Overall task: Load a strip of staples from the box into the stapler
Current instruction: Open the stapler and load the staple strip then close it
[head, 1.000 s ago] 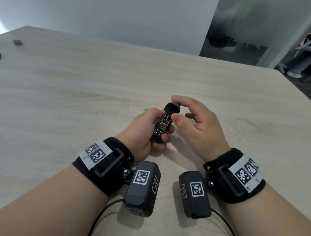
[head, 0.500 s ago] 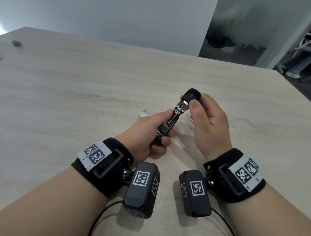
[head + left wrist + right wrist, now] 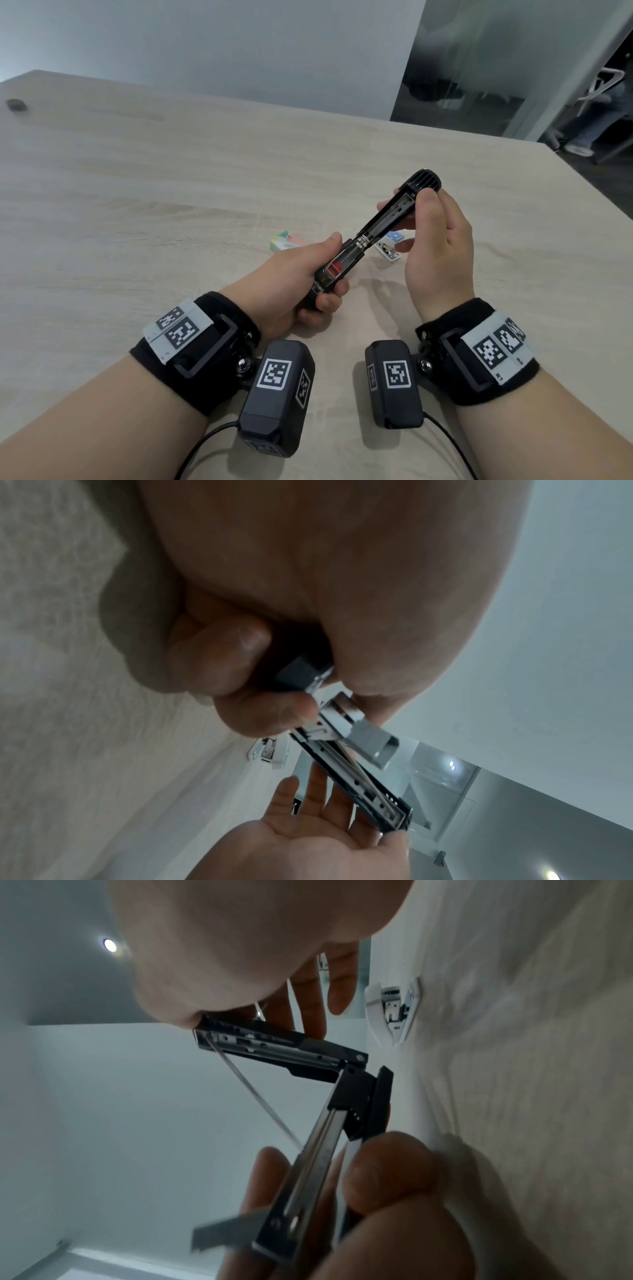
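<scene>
The black stapler point(image 3: 363, 240) is swung open above the counter point(image 3: 171, 205) — left hand point(image 3: 294, 284) clamped on its base, right hand point(image 3: 435, 246) pinching the lid. The staple box point(image 3: 287, 241) lies beyond the left hand, the nearer one; the right is likelier free to reach.

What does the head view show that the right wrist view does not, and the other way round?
Only the head view shows the pastel staple box lying on the table and both wrist cameras. Only the right wrist view shows a thin wire stretched between the opened lid and the metal channel, and a ceiling light. Both show the black stapler opened wide, the left hand gripping its base, the right hand holding the lid, and a white stapler behind.
</scene>
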Available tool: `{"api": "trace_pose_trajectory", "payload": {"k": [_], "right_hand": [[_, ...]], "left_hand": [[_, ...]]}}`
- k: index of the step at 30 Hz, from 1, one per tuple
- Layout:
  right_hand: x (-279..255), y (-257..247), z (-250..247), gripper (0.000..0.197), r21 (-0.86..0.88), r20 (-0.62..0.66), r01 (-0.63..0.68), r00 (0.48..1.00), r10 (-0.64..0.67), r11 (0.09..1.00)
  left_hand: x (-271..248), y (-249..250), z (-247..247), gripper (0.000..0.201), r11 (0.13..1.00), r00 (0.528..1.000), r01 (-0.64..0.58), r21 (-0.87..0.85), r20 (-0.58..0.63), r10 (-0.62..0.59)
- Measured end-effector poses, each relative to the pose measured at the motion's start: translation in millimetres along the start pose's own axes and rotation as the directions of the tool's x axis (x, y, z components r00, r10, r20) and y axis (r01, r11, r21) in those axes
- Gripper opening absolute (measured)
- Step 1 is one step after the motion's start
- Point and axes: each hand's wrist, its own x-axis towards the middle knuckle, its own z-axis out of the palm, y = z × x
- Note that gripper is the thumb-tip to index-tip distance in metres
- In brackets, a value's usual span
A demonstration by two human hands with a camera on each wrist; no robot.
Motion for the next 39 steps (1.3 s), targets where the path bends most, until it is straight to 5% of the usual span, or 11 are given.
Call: {"api": "trace_pose_trajectory", "payload": {"k": [7, 12, 22, 26, 30, 33, 39], "right_hand": [[11, 0, -8, 0.043, 0.193, -0.090, -0.183, 0.975, 0.203, 0.964], [23, 15, -18, 0.036, 0.328, -0.195, -0.391, 0.862, 0.467, 0.860], [24, 26, -12, 0.027, 0.381, -0.090, -0.389, 0.887, 0.453, 0.839], [21, 26, -12, 0.030, 0.221, -0.144, -0.257, 0.946, 0.292, 0.941], [2, 6, -5, 0.006, 0.060, -0.028, 0.143, 0.990, -0.141, 0.988], [-15, -5, 5, 0.008, 0.036, 0.234, 0.386, 0.893, -0.384, 0.922], [-22, -8, 11, 0.022, 0.062, 0.511, 0.480, 0.738, -0.441, 0.875]], "left_hand": [[2, -3, -5, 0.062, 1.000, 0.998, 0.001, 0.024, 0.058, -0.002], [0, -6, -7, 0.053, 0.995, 0.987, -0.067, 0.078, 0.152, 0.054], [2, -4, -12, 0.058, 0.997, 0.982, -0.073, 0.027, 0.174, 0.068], [4, -4, -12, 0.050, 0.996, 0.988, -0.078, -0.045, 0.134, 0.083], [4, -1, -9, 0.035, 0.991, 0.996, -0.071, -0.116, 0.048, 0.077], [4, 1, -6, 0.029, 0.987, 0.996, -0.091, -0.130, -0.022, 0.089], [6, 0, -4, 0.023, 0.985, 0.979, -0.166, -0.040, -0.127, 0.160]]}}
